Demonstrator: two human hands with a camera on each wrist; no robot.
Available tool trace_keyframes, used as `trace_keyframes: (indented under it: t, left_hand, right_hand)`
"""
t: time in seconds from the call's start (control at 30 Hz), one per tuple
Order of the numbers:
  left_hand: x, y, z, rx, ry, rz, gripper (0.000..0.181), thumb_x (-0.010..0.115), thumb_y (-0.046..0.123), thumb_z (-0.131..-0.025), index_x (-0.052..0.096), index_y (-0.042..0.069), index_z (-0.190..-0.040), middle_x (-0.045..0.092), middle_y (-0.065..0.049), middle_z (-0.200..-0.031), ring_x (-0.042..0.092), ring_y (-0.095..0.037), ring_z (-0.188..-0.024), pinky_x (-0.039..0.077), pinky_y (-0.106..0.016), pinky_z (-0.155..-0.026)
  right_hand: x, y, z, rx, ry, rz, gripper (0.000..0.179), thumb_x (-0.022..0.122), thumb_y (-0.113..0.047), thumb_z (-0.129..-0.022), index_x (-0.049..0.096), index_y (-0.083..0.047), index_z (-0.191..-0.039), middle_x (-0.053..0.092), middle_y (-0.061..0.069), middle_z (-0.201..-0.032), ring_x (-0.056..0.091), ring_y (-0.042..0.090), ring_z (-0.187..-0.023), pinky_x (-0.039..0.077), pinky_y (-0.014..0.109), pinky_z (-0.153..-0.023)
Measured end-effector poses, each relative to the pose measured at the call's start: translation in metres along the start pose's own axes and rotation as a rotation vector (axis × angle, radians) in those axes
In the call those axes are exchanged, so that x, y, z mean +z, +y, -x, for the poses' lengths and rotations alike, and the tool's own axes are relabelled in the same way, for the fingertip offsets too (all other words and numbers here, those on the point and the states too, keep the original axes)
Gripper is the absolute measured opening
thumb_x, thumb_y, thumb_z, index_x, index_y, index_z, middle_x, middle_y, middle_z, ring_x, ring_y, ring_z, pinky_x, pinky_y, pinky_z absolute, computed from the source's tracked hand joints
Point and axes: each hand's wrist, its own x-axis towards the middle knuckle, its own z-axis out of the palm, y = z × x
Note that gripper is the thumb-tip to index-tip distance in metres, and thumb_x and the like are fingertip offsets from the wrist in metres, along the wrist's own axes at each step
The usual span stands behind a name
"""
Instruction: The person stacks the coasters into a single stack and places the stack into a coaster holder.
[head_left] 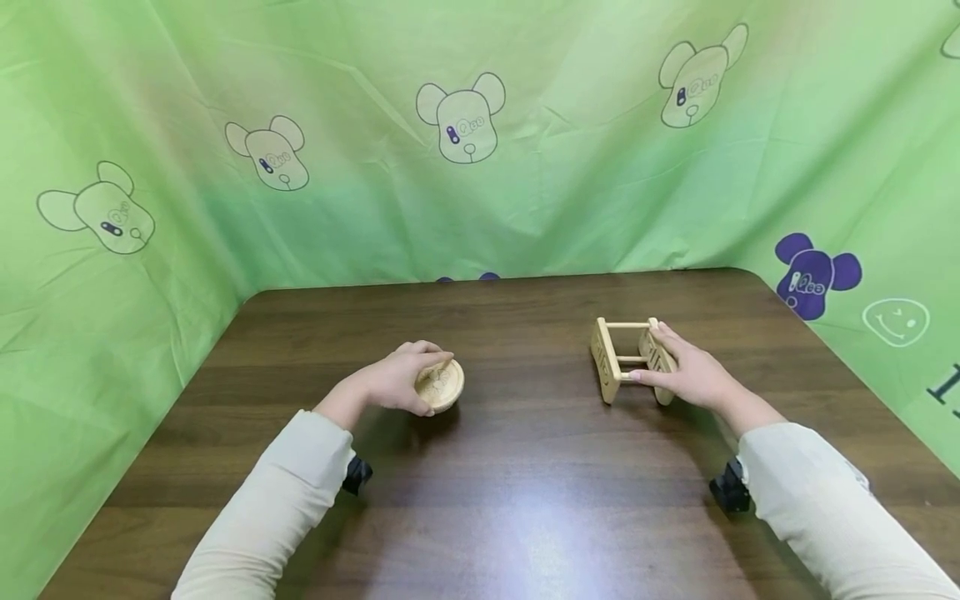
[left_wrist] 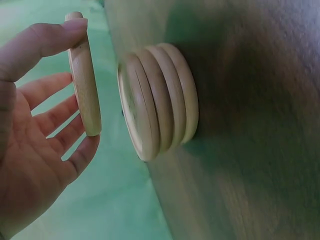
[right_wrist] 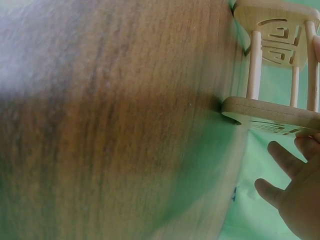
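Observation:
My left hand (head_left: 397,379) pinches a round wooden coaster (left_wrist: 85,82) by its edge, thumb on one side and fingertips on the other. Just below it, a stack of several wooden coasters (left_wrist: 156,100) stands on the table. From the head view, the held coaster (head_left: 442,383) shows a carved pattern on its face and hides most of the stack. To the right, my right hand (head_left: 693,371) grips the right side of a wooden coaster rack (head_left: 606,362), which has two cut-out end panels joined by rods. In the right wrist view the rack (right_wrist: 270,107) stands on the table.
Both things stand on a dark brown wooden table (head_left: 525,467), with a stretch of tabletop between them. A green cloth (head_left: 360,167) printed with bear heads hangs behind the table and at its sides.

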Motion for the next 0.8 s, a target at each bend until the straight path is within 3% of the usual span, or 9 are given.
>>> trace_keyframes:
  t: [0.37,0.8]
  left_hand:
    - [-0.003,-0.016,-0.004,-0.071,-0.007,0.005,0.076,0.069,0.014,-0.062,0.037,0.006,-0.131,0.036,-0.013,-0.125,0.03,-0.029,-0.113,0.032,-0.038,-0.088]
    - [0.001,-0.024,-0.008,-0.133,-0.043,0.02,0.078,0.07,0.013,-0.062,0.035,0.004,-0.131,0.034,-0.015,-0.126,0.03,-0.03,-0.113,0.031,-0.039,-0.089]
  right_hand:
    - [0.001,0.001,0.001,0.007,-0.002,0.0,0.09,0.059,-0.047,-0.076,0.014,0.002,-0.136,0.006,0.02,-0.14,0.015,0.048,-0.118,0.017,0.057,-0.09]
    - [0.002,0.004,-0.002,0.002,0.006,0.009,0.09,0.06,-0.046,-0.075,0.013,0.002,-0.136,0.007,0.02,-0.14,0.015,0.047,-0.119,0.017,0.057,-0.09]
